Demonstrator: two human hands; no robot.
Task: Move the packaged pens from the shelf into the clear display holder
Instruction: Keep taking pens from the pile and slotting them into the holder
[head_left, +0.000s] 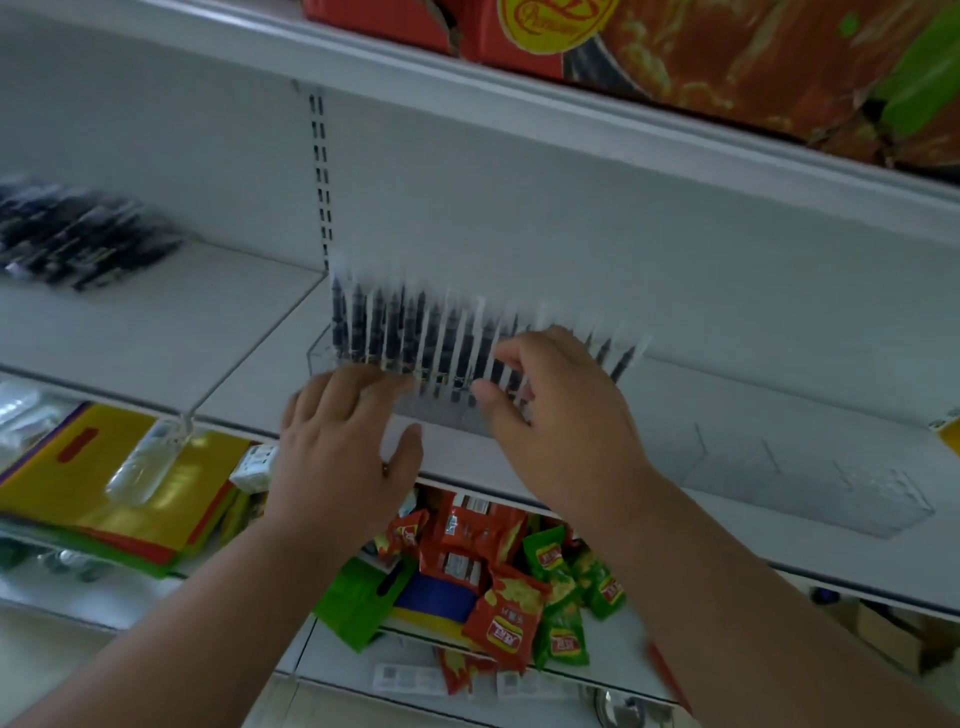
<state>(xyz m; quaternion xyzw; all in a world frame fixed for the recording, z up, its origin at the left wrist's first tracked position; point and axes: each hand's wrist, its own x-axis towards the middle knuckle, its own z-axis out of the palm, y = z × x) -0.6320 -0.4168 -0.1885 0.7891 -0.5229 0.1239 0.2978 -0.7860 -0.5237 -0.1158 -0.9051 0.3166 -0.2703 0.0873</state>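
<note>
Clear display holder (810, 499) sat along the shelf (156, 332) front edge, packaged pens (415, 332) upright at its left end, left hand (337, 452) and right hand (561, 415) loosely curled against them, grip unclear, holder's right compartments bare.

The packaged pens (415, 338) in the clear display holder (810, 493) are smeared by motion blur, their print unreadable. The right hand (561, 415) hides the lower ends of several. A second heap at far left (78, 234), probably more pens, is blurred and cut by the edge.
</note>
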